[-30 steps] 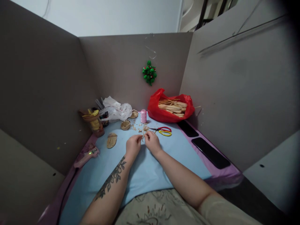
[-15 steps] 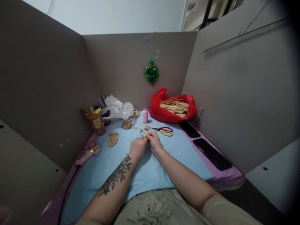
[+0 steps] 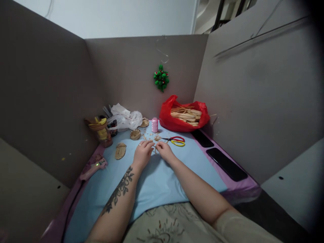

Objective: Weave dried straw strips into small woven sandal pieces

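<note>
My left hand point(image 3: 143, 152) hovers over the blue cloth with its fingers loosely stretched and apart. Beside it, my right hand point(image 3: 164, 150) is closed in a pinch on a thin straw strip point(image 3: 155, 150), which hangs down between the hands. Just beyond the fingers lie small straw scraps point(image 3: 157, 138) and scissors point(image 3: 178, 140) with red and yellow handles. A flat oval woven straw piece point(image 3: 120, 151) rests to the left, and a small round woven basket point(image 3: 135, 134) sits farther back.
A red plastic bag point(image 3: 165, 116) of dry straw stands at the back right, near a pink thread spool point(image 3: 154, 125). Two black phones point(image 3: 226, 164) lie along the right edge. A pink glue gun point(image 3: 93, 168) lies left; a white plastic bag point(image 3: 125, 118) sits behind.
My hands have come apart slightly, and my left hand has opened its fingers and moved left. The right hand keeps its pinch. The whole view has shifted a little.
</note>
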Motion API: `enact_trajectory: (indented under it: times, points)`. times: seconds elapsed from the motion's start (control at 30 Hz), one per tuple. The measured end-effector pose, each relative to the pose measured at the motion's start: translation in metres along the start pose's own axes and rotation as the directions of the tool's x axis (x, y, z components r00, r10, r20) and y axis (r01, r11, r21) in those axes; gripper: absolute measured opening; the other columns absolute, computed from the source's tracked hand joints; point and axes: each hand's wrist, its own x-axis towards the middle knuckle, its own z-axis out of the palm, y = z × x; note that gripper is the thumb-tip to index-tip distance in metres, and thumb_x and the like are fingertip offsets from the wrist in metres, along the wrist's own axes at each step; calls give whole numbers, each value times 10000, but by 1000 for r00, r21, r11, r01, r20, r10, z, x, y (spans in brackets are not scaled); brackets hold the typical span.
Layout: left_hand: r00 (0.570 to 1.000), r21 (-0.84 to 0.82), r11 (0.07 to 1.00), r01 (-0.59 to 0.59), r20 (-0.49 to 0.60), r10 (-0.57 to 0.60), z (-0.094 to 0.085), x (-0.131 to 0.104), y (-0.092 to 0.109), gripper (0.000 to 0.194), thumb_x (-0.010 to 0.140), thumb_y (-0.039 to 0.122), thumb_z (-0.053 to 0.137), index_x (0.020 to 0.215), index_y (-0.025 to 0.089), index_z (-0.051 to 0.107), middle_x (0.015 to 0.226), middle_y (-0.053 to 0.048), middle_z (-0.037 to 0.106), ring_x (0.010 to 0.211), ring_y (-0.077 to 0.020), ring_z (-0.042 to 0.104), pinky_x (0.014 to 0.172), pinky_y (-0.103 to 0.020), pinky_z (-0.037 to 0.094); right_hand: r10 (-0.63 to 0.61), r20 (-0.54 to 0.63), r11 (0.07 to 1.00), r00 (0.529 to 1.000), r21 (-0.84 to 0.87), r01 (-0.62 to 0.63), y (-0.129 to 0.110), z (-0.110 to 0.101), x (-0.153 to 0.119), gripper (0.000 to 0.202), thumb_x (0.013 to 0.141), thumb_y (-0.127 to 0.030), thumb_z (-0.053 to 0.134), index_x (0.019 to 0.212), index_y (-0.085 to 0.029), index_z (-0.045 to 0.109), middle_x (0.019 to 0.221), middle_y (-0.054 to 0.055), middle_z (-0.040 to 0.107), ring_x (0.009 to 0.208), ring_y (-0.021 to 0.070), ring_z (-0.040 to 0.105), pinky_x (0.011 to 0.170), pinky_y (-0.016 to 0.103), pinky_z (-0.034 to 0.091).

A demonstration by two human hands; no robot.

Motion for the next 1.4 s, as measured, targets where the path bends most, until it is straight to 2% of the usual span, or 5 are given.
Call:
enact_trajectory:
  times: [0.6,0.73,0.93,1.13,1.4]
  points:
    - [992,-96,995,33,127,-20,0,-4,-11,181,800,211,504,807,212,685,758,-38,685,711,-132,611,679,-217,429,265,295,893,918,284,-349,-11,-8,-3,203,609,-324,616,568,-164,498,419,-54,426,402,72,345,415,211,253]
    - [986,-139,979,150,92,-138,-1,-1,-7,185,763,170,502,789,196,683,761,-31,684,690,-125,596,677,-214,421,213,200,905,956,329,-270,-11,-9,-1,216,667,-369,594,727,-166,549,598,-19,516,531,98,459,447,197,310]
    - [897,-410,802,436,126,-423,-4,3,-9,210,734,283,520,742,145,678,643,-19,646,600,-123,552,570,-208,402,-172,159,984,972,75,162,-20,-10,-7,535,616,-281,683,1132,-266,542,1147,46,499,887,151,528,685,255,429]
    - [818,-581,585,566,308,-485,-7,6,-8,239,696,332,557,711,119,663,586,-12,602,537,-106,506,521,-202,387,-195,37,981,980,-16,195,-17,-6,-7,163,736,-265,571,850,-191,662,785,35,626,724,150,546,695,281,425]
    - [853,-580,626,521,316,-416,-5,5,-4,251,709,347,559,714,120,666,598,-23,609,551,-108,509,522,-201,385,-122,38,993,992,12,121,-15,-6,-6,154,739,-280,510,657,-165,571,562,-33,486,542,103,429,522,210,328]
